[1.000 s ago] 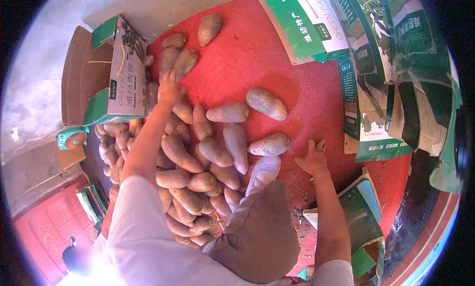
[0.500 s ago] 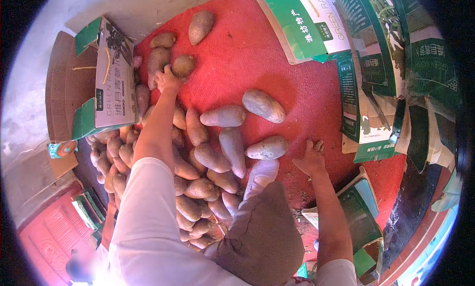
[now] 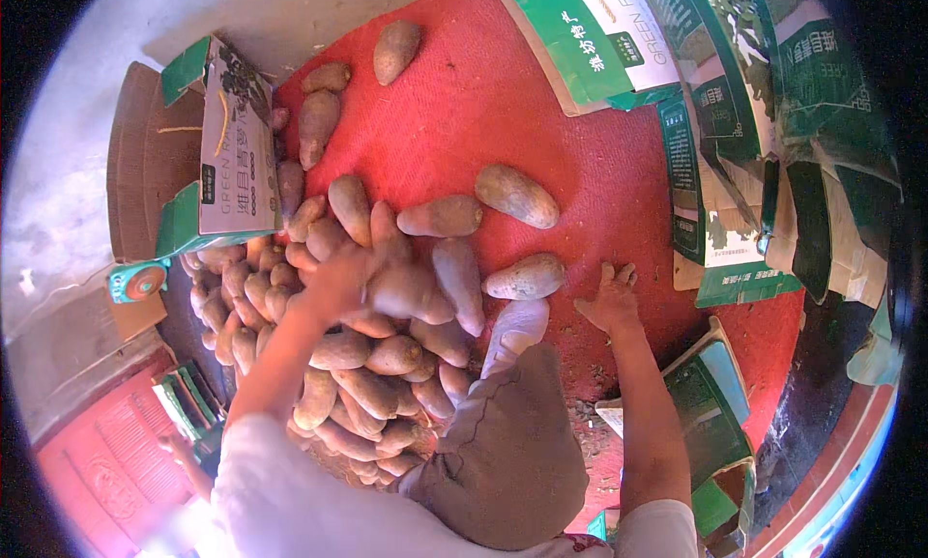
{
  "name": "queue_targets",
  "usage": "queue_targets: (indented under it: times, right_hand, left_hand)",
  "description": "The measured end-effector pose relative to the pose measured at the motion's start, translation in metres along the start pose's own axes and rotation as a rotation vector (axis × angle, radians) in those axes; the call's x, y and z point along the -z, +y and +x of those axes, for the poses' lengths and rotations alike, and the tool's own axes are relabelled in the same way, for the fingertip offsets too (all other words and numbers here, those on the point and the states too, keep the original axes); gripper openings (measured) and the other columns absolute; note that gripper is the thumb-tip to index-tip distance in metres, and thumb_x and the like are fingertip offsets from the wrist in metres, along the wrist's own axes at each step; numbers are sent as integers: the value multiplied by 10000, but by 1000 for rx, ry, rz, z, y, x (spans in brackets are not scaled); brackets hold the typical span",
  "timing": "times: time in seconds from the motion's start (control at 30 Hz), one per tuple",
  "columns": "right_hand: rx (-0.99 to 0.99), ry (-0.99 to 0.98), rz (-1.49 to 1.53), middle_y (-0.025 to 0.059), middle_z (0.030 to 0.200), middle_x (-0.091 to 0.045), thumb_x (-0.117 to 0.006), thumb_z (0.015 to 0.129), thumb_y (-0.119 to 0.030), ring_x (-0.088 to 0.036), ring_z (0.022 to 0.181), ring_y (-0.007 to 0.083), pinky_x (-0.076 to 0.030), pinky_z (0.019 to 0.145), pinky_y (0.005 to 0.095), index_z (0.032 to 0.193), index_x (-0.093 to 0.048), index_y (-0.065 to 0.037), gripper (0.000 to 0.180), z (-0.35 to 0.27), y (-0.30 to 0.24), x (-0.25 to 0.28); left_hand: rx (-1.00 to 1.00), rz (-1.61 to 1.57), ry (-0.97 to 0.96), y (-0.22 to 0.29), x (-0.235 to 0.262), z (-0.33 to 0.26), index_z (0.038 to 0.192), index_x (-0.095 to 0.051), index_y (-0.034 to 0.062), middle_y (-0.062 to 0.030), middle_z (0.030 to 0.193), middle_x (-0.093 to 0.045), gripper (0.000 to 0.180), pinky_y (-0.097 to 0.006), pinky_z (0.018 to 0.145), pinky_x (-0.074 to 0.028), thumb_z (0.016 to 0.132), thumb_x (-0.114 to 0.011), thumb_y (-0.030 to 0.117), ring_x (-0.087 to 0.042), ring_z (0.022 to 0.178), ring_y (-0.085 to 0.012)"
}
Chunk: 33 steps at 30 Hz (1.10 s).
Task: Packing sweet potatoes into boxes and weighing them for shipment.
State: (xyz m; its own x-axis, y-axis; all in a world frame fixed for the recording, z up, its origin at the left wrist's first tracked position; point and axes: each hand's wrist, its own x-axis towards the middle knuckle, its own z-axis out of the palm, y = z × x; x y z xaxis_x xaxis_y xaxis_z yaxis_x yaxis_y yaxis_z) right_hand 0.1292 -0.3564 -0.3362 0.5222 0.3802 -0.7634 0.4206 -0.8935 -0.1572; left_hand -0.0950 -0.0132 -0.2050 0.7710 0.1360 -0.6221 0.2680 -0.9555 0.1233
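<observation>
A heap of brown sweet potatoes (image 3: 368, 391) lies on my left side, running up to my bent leg. Over its upper edge is my left hand (image 3: 343, 276), smeared by motion, with a blurred sweet potato (image 3: 404, 289) at its fingers. That hand seems closed on it, though the fingers are not sharp. My right hand (image 3: 609, 299) is held out over the red carpet (image 3: 619, 200), fingers spread and holding nothing. Nearest to it lies a pale-patched sweet potato (image 3: 525, 277); a larger sweet potato (image 3: 517, 196) rests farther out.
An opened white-and-green carton (image 3: 235, 143) stands at the left beyond the heap. More cartons (image 3: 739, 123) are stacked at the right, with an open green box (image 3: 710, 413) by my right forearm. Another person's hand (image 3: 179, 450) shows at lower left. My brown-trousered knee (image 3: 517, 452) is between my arms.
My left hand has come back from the far left to the heap. The roundish sweet potato it touched there is gone from that spot. My right hand has barely moved.
</observation>
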Motion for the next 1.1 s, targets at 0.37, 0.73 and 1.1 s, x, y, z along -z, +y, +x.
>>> queue_targets:
  times: [0.37, 0.73, 1.1]
  right_hand:
    - [-17, 32, -39, 413, 1357, -100, -717, 660, -433, -176, 1252, 570, -332, 1001, 507, 1326, -240, -25, 915, 3, -3, -1]
    - [-3, 33, 38, 423, 1353, -79, -731, 651, -418, -143, 1254, 579, -310, 1010, 527, 1327, -216, -26, 936, 1, -2, -3]
    - [-67, 30, -89, 436, 1342, -99, -712, 655, -471, -176, 1239, 587, -303, 1011, 532, 1309, -240, 21, 944, -4, 22, -2]
  left_hand:
    - [273, 208, -414, -11, -80, -204, 1114, -560, 165, -94, 1071, -590, 353, -437, 888, -426, 765, -555, 221, -554, 1000, -298]
    - [315, -321, 761, -156, -20, 59, 1222, -425, 41, -248, 1216, -442, 530, -404, 937, -386, 751, -634, 166, -446, 1124, -380]
    - [843, -854, 609, -168, -10, 208, 1385, -210, 97, -189, 1398, -289, 983, -394, 1026, -327, 607, -789, 252, -311, 1279, -346]
